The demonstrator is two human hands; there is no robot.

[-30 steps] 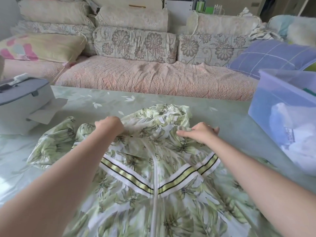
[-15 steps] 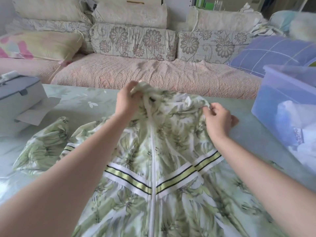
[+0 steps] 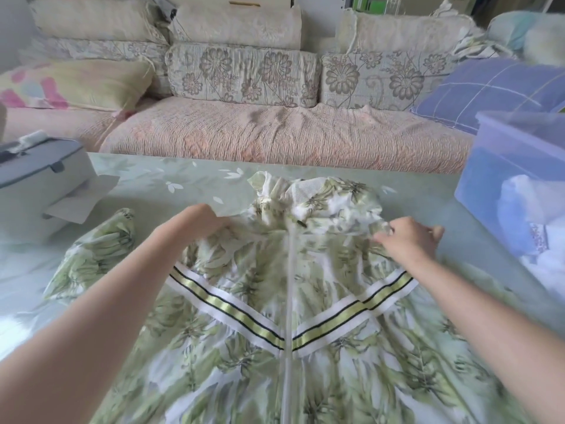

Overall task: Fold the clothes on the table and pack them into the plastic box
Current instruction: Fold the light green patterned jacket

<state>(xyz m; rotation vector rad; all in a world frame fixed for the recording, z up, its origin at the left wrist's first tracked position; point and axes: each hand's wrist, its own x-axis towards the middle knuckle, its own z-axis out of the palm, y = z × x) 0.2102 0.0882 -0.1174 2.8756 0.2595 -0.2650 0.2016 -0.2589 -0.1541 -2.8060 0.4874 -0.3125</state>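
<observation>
On the tabletop [image 3: 153, 185], front-up and zipped: leaf-print jacket [image 3: 244, 347], hood [image 3: 321, 200] bunched at the far end. Pinching the right shoulder cloth with fingers of the right hand [image 3: 409, 240], probably to pull it flat. At the other shoulder, left hand [image 3: 204, 221], fingers curled out of sight, grip unclear. Open tabletop beyond the hood; plastic box [image 3: 504, 166] close on the right, grey case [image 3: 39, 185] on the left.

A pink quilted sofa [image 3: 275, 133] spans the background, with floral back cushions [image 3: 241, 75] and plain cream cushions [image 3: 235, 26] stacked on them. A yellow-and-pink pillow [image 3: 76, 84] lies at its left end and a purple checked pillow [image 3: 489, 90] at its right. Nearer, on the left, a grey-lidded white appliance [image 3: 36, 185] touches a paper sheet [image 3: 82, 200].
</observation>
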